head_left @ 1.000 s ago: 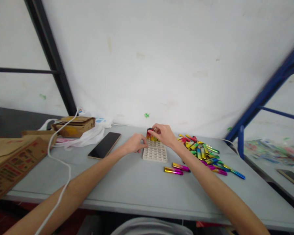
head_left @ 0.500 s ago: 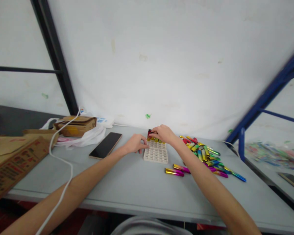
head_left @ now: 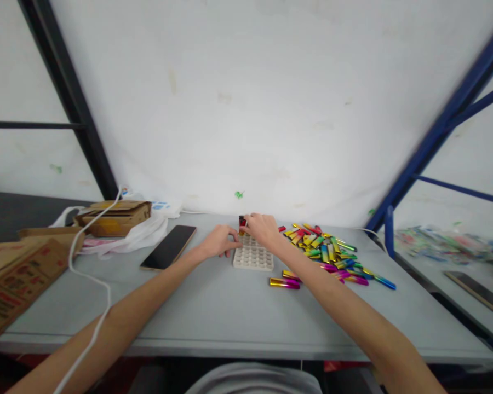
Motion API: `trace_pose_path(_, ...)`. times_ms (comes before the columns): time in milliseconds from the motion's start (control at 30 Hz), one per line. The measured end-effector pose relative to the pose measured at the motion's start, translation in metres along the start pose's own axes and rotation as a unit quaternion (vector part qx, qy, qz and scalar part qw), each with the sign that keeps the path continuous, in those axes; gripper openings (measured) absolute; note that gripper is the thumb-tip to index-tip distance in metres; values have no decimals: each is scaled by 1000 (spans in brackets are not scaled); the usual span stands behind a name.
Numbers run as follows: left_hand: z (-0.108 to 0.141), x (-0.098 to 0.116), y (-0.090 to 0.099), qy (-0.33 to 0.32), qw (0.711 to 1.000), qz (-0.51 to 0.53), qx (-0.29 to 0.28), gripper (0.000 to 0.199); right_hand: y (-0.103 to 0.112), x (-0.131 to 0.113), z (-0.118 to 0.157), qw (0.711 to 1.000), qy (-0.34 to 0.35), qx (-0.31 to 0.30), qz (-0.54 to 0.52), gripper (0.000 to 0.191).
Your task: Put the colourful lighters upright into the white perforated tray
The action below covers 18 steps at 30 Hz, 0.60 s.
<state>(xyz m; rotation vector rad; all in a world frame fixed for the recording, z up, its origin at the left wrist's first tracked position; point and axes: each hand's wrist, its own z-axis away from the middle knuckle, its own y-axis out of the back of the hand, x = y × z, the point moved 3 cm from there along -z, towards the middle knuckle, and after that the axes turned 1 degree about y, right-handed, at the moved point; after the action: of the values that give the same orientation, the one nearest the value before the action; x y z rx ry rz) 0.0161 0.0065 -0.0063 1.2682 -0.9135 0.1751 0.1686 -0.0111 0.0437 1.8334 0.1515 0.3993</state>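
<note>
While the right hand (head_left: 261, 227) crowds the shiny red-gold tube (head_left: 242, 223) in the cream gridded plastic tray (head_left: 253, 262) — can't tell its grip — a bump could tip it; half-open left hand (head_left: 218, 241) looks empty alongside.

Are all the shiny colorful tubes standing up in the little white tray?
No, many shiny tubes lie in a loose pile on the gray table, to the right of the white tray.

Cream tray (head_left: 253, 259), patterned with rows of rounded cells; right of the tray, shiny tubes (head_left: 331, 252) blending gold into red, green, blue or magenta; left of it, a gold-edged black phone (head_left: 170, 248); behind it, a white wall (head_left: 246, 109)
</note>
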Motion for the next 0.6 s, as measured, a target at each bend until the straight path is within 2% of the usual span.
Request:
trace_pose_path(167,2,4,2,-13,1000,2,-1,30,8,-5,1,998,-49,23,-39,44)
trace_pose_path(300,0,0,1,-21,1000,1,-4,35,23,12,-1,992,-52,66,-90,47)
trace_pose_path(400,-3,-3,0,-26,1000,3,-2,39,32,47,10,981,-77,119,-132,45)
trace_pose_path(467,-3,-4,-1,-21,1000,3,-2,42,30,77,26,971,-103,149,-157,41)
trace_pose_path(600,0,0,1,-16,1000,-2,0,43,4,138,67,956,-145,189,-170,41)
